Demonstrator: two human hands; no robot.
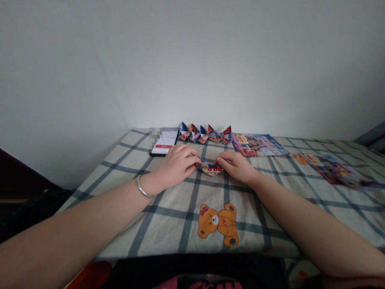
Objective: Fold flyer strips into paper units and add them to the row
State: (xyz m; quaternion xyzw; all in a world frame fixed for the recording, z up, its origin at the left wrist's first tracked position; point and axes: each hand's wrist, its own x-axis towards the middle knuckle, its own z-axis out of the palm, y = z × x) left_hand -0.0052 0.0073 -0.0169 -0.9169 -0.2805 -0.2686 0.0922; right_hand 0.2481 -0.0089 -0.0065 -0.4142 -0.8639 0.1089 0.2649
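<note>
A small folded piece of printed paper, coloured blue, red and yellow, is held just above or on the checked cloth between my two hands. My left hand, with a silver bangle at the wrist, pinches its left end. The right end is pinched between thumb and fingers of my right hand. Behind them stands a row of several folded paper pieces with pointed tips, printed in similar colours.
A phone with a lit screen lies behind my left hand. Colourful printed leaflets lie at the back right, and more leaflets farther right. A checked tablecloth with a printed bear covers the table. A white wall rises behind.
</note>
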